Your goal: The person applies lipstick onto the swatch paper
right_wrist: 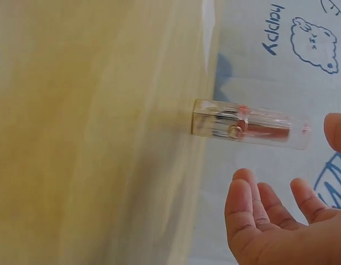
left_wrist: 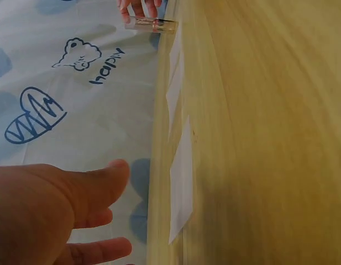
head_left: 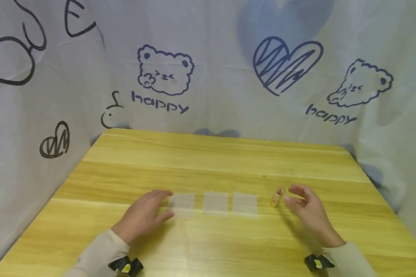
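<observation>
Head view: right hand point(head_left: 310, 213) just beside the clear tube point(head_left: 277, 196), which stands upright on the tabletop point(head_left: 208, 246); grip apart, seemingly no contact. Left hand point(head_left: 142, 214) near leftmost white square point(head_left: 184, 204) of three, grip also apart; can't tell if touching.

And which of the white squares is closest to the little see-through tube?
The rightmost square: only a small gap separates it from the clear tube, while the middle square and left square lie farther away.

Left hand point(head_left: 142, 216) and right hand point(head_left: 312, 216) hover, fingers point(right_wrist: 240, 203) parted.
</observation>
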`<state>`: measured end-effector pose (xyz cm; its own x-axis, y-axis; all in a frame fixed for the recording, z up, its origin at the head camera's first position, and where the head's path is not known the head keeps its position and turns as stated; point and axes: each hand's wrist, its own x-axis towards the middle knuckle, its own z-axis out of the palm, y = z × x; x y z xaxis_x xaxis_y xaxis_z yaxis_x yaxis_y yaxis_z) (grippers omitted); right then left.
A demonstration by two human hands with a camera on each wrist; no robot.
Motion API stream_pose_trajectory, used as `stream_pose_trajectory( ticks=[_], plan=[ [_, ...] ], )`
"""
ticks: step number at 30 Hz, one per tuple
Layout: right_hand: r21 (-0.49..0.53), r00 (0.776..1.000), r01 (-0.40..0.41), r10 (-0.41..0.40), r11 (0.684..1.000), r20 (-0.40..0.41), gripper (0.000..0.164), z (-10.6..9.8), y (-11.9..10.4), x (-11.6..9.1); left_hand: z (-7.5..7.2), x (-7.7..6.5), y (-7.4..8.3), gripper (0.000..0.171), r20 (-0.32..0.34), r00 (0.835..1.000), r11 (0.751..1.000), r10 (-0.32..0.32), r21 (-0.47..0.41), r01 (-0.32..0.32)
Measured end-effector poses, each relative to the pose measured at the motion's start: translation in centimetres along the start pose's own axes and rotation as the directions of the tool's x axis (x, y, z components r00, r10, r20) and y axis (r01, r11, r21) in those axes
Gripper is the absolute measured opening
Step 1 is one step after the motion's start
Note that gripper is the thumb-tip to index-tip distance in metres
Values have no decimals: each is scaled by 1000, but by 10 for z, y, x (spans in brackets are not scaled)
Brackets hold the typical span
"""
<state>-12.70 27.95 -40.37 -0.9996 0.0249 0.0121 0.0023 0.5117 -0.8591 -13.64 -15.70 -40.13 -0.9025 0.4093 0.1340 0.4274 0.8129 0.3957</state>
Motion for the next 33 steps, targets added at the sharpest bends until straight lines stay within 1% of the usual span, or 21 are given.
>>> stream_pose_trajectory(
  ticks=[2,5,11,14,18,24,27,31,33],
  plan=[
    [22,1000,-2,1,1000,21,60,0,0,5,0,8,-1,46,35,999,1000,-14,-17,15],
    [27,998,-23,21,999,57,62,2,1,11,1,18,-2,41,73,997,999,-11,-31,13],
    [78,992,-55,46,995,114,58,7,2,21,8,31,-3,35,115,993,999,35,2,-35],
    [68,987,-68,57,995,149,58,8,2,24,10,33,-2,33,138,990,999,37,19,-40],
    [41,982,-90,82,995,169,55,10,4,27,11,34,0,31,161,987,999,27,31,-33],
    [14,983,-98,95,995,160,46,13,5,31,12,36,1,28,184,983,998,20,52,-30],
    [-2,983,-105,104,994,154,37,15,6,32,12,36,1,27,191,981,998,19,56,-31],
    [-45,982,-116,122,992,143,25,17,6,33,12,37,1,26,186,982,997,29,60,-41],
    [-76,984,-110,119,991,132,23,17,6,33,13,37,1,26,185,982,997,33,61,-45]
  ],
)
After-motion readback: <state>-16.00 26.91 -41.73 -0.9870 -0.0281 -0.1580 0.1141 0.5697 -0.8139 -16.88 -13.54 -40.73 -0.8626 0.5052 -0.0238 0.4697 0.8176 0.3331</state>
